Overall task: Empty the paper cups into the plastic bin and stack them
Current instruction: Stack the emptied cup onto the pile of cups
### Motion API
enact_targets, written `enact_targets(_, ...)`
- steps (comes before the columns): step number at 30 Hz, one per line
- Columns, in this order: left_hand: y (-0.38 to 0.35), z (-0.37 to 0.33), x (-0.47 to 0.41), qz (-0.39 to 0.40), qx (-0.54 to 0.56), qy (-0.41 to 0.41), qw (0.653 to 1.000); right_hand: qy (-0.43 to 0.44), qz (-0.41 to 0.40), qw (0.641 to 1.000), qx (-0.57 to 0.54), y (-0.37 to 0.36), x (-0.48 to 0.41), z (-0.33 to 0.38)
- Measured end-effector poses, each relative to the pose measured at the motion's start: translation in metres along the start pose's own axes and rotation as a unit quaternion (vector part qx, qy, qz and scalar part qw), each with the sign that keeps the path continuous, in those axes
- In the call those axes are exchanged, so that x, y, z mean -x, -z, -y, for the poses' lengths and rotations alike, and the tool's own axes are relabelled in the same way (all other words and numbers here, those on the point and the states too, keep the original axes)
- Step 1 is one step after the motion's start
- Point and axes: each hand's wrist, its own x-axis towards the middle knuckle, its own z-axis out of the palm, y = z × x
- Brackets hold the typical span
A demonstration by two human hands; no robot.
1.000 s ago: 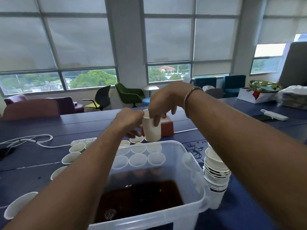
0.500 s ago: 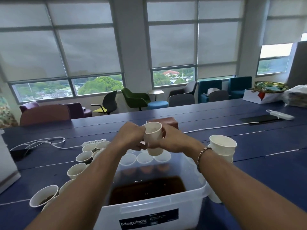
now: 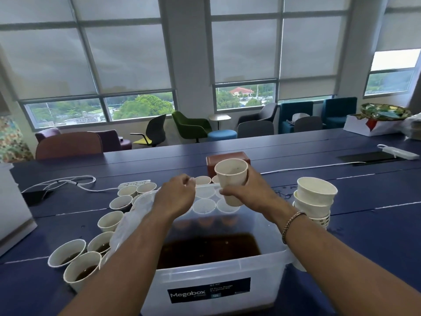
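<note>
One cup is in play right now: the right hand (image 3: pixel 252 195) has its fingers (image 3: pixel 249 179) wrapped round an upright paper cup (image 3: pixel 231 176), held over the far edge of the plastic bin (image 3: pixel 205 275). It looks empty inside as far as I can see (a few specks, no liquid), so I reckon the pour is done and this one is headed for the stack.

The stack (image 3: pixel 315 197) sits on the bench (image 3: pixel 376 236) just to the right of those fingers, close by the bin's right side, and it leans a bit. The left hand (image 3: pixel 175 198) hovers over the bin just left of the cup. Its own fingers are loosely curled, with nothing in them that I can see.

How I'd do it:
- Hold the cup for a beat over the dark liquid (image 3: pixel 209 249) so any last drips land in the bin.
- Go across low and match the tilt of the top cup.
- Let it slide in rather than ramming it, since a leaning stack could topple under a hard push.
- If it wobbles, the free hand could steady the stack from the side.

The full cups (image 3: pixel 68 253) wait on the bench well off to the left of the left fingers, so there's plenty still to go.
</note>
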Motion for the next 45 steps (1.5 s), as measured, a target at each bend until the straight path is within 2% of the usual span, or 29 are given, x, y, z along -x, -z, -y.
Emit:
enact_targets(3,0.000,0.013,0.002,0.041,-0.034,0.002,0.999,0.004,-0.006,1.000,0.008,0.001,0.000,-0.004)
enact_targets(8,0.010,0.018,0.006,0.051,-0.193,-0.006,0.980,0.015,-0.012,0.997,0.079,0.000,0.005,-0.008)
enact_targets(10,0.012,0.021,0.008,0.067,-0.225,-0.004,0.972,0.024,-0.007,0.993,0.115,-0.001,0.006,-0.009)
enact_targets(14,0.011,0.025,0.006,0.101,-0.203,0.003,0.974,0.035,0.007,0.985,0.168,-0.002,0.007,-0.011)
enact_targets(19,0.008,0.030,0.003,0.100,-0.194,0.006,0.976,0.038,0.027,0.971,0.236,-0.005,0.008,-0.013)
enact_targets(31,0.007,0.029,0.002,0.101,-0.200,0.007,0.975,0.054,0.085,0.943,0.317,-0.006,0.012,-0.014)
enact_targets(45,0.007,0.029,0.004,0.104,-0.206,0.005,0.973,0.088,0.071,0.918,0.380,-0.007,0.013,-0.018)
